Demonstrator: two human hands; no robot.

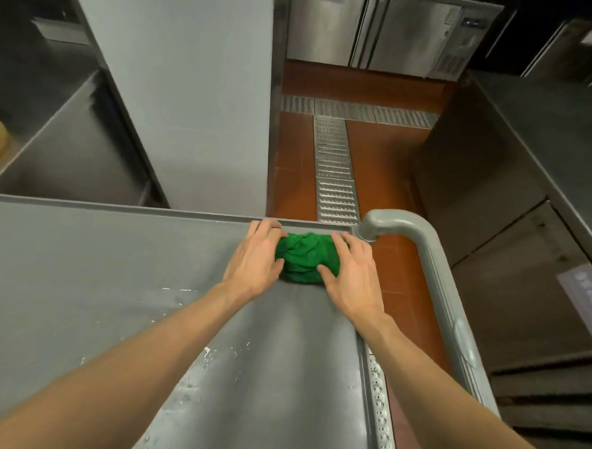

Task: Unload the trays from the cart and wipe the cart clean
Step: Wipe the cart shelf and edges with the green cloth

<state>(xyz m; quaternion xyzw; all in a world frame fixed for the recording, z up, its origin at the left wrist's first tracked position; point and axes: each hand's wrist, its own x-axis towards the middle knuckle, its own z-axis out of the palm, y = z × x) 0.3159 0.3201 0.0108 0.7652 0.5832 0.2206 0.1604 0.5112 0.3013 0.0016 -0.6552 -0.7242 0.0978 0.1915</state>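
Head view. The cart (96,282) fills the lower left of the frame; no trays show on its top, so the unloading appears done and the wiping step is judged to be in hand. A bunched green cloth (303,257) lies on the cart top at its far right corner, toward 1 o'clock from the centre of the deck, just inside the raised rim and near the base of the cart handle (427,251). The left hand (257,256) presses on the cloth's left side and the right hand (352,272) on its right side; the fingers of both are extended and spread, so neither hand is clenched or grasping, and both bear down flat with the thumbs against the near edge of the cloth.

To do the step well, judged from this layout: keep even downward pressure through both palms, draw the cloth toward 6 o'clock in overlapping lanes, and run it along the rim, where residue tends to collect. Pale specks and droplets (209,353) on the deck at about 7 o'clock from the cloth mark ground not yet wiped.

Materials: the deck is smooth, dull grey, with a faint sheen; the handle is a rounded grey tube with a moulded bend; the cloth is soft, creased and absorbent-looking. Beyond the cart lie a red-brown tiled floor (387,153) with a perforated metal drain grate (335,171), and stainless steel cabinets (376,33) at 12 o'clock.
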